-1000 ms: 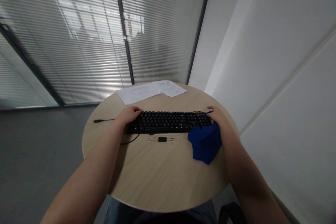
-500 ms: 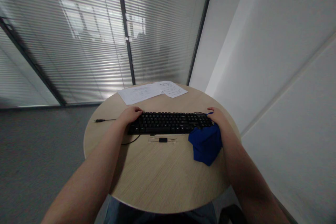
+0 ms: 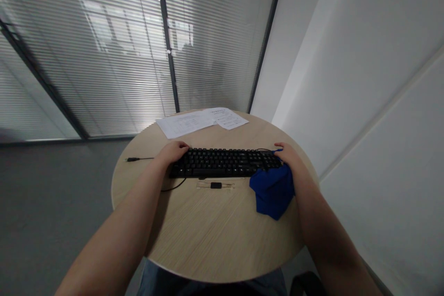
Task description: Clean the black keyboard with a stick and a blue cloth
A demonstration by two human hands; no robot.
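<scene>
Only the view shifts slightly since the earlier frame. Left hand (image 3: 172,151), fingers curled, holds the keyboard's (image 3: 222,163) left end on the table (image 3: 215,236); right hand (image 3: 288,153), loosely closed, holds blue cloth (image 3: 272,192) at the keyboard's right end. Papers (image 3: 187,123) lie behind the keyboard.

Bare forearms (image 3: 130,215), dark blue jeans (image 3: 152,280)

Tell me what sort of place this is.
Likely an office or small meeting room, judging by the blinds across the glazing, the papers and the keyboard on a round table.
</scene>
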